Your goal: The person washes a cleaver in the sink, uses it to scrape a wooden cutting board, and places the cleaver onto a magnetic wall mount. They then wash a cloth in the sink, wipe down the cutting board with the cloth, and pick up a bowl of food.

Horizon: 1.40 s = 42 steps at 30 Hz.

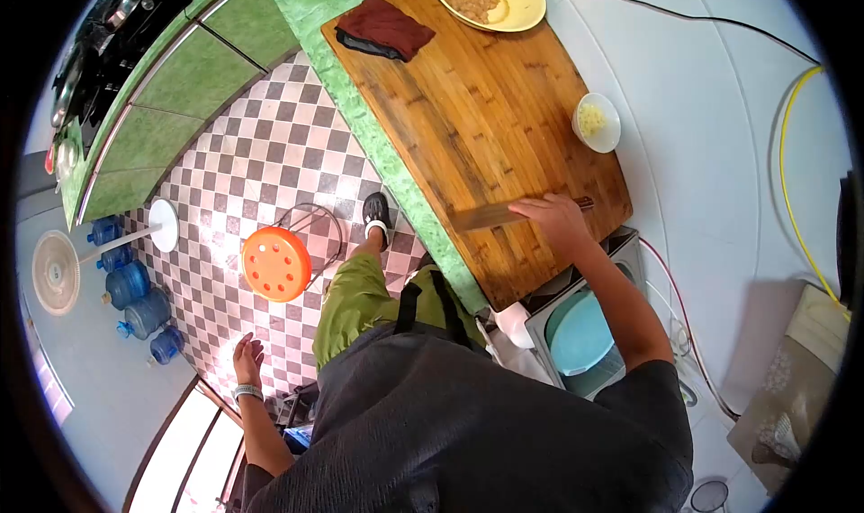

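My right hand [560,225] is closed on a knife [486,217] at the near part of a wooden cutting board [477,108]. The broad blade points left and lies on or just above the board; the handle end shows past my hand. My left hand [249,360] hangs over the floor at the lower left, fingers apart, holding nothing. A small white bowl [596,122] with chopped pale yellow bits stands at the board's right edge. At the board's far end are a folded dark red cloth [387,29] and a yellow bowl [526,7] with chopped pinkish pieces.
The board sits on a green counter [310,40]. A sink or rack with a light blue basin [580,333] is at the right. On the checkered floor are an orange stool [276,264], a white fan [56,273] and several blue water bottles [128,283]. Cables run along the wall.
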{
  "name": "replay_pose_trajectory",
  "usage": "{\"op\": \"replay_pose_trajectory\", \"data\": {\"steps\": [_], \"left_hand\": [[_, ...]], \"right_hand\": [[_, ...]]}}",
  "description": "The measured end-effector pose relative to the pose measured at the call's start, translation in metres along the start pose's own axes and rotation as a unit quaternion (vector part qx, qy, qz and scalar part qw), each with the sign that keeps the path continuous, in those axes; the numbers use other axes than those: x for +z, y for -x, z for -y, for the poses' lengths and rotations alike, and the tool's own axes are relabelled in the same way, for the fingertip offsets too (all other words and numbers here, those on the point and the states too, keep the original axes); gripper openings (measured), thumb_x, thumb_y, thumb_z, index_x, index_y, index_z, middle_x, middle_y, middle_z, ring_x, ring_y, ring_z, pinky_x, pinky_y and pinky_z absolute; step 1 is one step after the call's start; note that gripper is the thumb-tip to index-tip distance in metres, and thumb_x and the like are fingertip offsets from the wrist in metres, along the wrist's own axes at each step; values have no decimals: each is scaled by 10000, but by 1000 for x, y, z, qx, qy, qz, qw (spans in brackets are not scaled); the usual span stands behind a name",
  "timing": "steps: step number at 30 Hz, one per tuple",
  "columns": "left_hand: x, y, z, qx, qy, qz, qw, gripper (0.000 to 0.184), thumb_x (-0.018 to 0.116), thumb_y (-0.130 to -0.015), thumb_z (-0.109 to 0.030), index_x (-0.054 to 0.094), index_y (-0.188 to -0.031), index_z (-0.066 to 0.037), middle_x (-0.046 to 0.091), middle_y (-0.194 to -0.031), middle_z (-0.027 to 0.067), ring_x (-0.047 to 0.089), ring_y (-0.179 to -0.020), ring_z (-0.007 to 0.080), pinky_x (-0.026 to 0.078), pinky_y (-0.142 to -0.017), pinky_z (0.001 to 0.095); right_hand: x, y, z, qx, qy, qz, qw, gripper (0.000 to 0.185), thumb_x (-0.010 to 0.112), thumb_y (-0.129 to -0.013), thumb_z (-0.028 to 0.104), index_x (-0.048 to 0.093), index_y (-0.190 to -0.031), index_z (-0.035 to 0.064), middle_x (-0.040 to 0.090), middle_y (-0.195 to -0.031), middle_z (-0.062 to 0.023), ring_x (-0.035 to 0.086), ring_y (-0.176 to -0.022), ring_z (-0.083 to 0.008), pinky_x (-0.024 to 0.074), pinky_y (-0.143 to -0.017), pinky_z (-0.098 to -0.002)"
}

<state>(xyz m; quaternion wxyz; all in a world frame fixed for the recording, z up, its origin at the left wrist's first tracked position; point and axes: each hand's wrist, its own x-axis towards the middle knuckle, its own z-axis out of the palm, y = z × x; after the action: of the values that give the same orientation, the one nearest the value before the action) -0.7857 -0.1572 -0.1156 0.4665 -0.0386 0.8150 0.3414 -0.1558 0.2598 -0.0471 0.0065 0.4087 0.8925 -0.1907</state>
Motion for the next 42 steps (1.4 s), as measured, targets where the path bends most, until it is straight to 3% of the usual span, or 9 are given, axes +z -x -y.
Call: {"op": "replay_pose_trajectory", "data": {"steps": [2, 6, 11, 17, 27, 31, 33, 37, 42], "left_hand": [[3, -1, 3, -3, 1, 12, 1000, 313, 489, -990, -210, 608, -1267, -129, 656, -1021, 24, 614, -905, 132, 477, -791, 281], [5, 7, -2, -4, -11, -3, 1000, 288, 508, -975, -191, 620, -1231, -123, 653, -957, 2, 611, -851, 114, 488, -731, 264], [-4, 6, -21, 8, -35, 11, 999, 280, 527, -976, -210, 622, -1228, -135, 649, -975, -1, 599, -860, 117, 486, -759, 271], [3, -18, -34, 24, -35, 40, 998, 310, 511, -991, -223, 607, -1273, -138, 654, -1017, 11, 607, -913, 123, 474, -828, 282], [154, -43, -124, 118, -116, 182, 969, 285, 548, -982, -179, 618, -1242, -86, 658, -1030, 29, 619, -924, 118, 508, -799, 267], [249, -76, -202, 278, -210, 244, 905, 262, 517, -988, -122, 625, -1216, -52, 654, -998, 28, 616, -906, 106, 504, -807, 254], [292, -117, -244, 311, -228, 271, 882, 281, 534, -974, -128, 604, -1225, -24, 668, -1040, 65, 629, -924, 132, 512, -805, 265], [384, -177, -346, 560, -267, 211, 755, 303, 556, -953, -138, 622, -1235, -48, 682, -1030, 97, 647, -939, 210, 500, -879, 328], [467, -198, -456, 645, -355, 138, 662, 405, 622, -915, -227, 596, -1277, -46, 555, -1293, 195, 507, -1238, 321, 393, -1054, 389]], "right_hand": [[1, -7, -9, -15, 9, 32, 999, 433, 560, -808, 7, 695, -1187, 167, 709, -1119, -86, 655, -928, -308, 517, -835, -399], [11, -59, -39, 55, -27, -176, 983, 469, 505, -845, -21, 671, -1239, 171, 707, -1083, -121, 652, -889, -326, 519, -772, -413], [-10, -139, -24, 213, 31, -122, 969, 503, 537, -810, -37, 682, -1225, 209, 695, -1119, -117, 660, -883, -342, 542, -766, -400], [17, -67, -37, 29, 27, -130, 991, 501, 527, -807, -56, 692, -1197, 211, 692, -1176, -45, 653, -912, -322, 546, -768, -408], [23, 52, -21, 144, -105, -42, 983, 336, 592, -848, 12, 671, -1162, 101, 709, -1028, -103, 652, -875, -310, 512, -736, -398], [41, 97, -26, 330, -382, -103, 857, 218, 635, -892, 89, 649, -1104, 41, 644, -798, -19, 609, -743, -152, 465, -651, -315], [38, 117, -21, 411, -535, -101, 732, 228, 652, -915, 92, 630, -1126, 7, 668, -926, -31, 627, -840, -147, 503, -731, -307], [60, 148, 10, 462, -565, -211, 650, 261, 653, -926, 96, 615, -1172, 17, 675, -1000, -36, 625, -910, -162, 487, -820, -297], [94, 160, 44, 493, -640, -360, 466, 391, 664, -934, 113, 541, -1294, 23, 627, -1211, -42, 580, -1089, -163, 435, -968, -314]]}}
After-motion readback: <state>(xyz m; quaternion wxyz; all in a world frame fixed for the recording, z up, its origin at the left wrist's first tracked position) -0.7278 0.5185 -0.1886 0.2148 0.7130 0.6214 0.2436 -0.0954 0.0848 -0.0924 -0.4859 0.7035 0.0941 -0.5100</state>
